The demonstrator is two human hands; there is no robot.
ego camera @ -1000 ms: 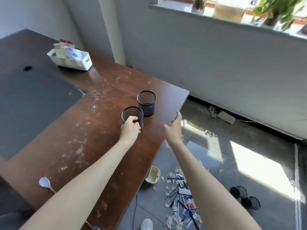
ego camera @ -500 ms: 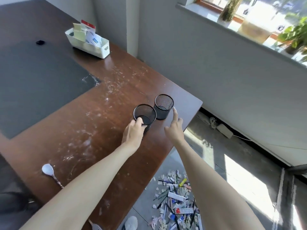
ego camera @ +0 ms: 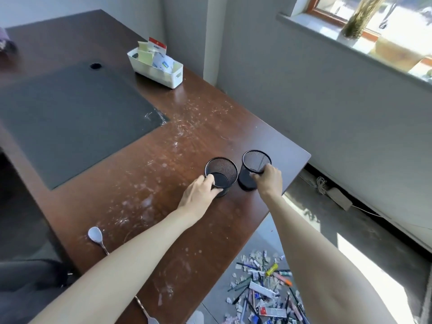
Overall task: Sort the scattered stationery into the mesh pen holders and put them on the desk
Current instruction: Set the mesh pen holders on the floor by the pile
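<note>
Sunlight is pouring through the overexposed window (ego camera: 397,26), glaring off the table (ego camera: 210,108); wide-angle edges are bending.

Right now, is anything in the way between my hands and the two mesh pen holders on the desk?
Nothing visible. The left hand grips the near rim of the left holder, and the right hand grips the right holder.
</note>
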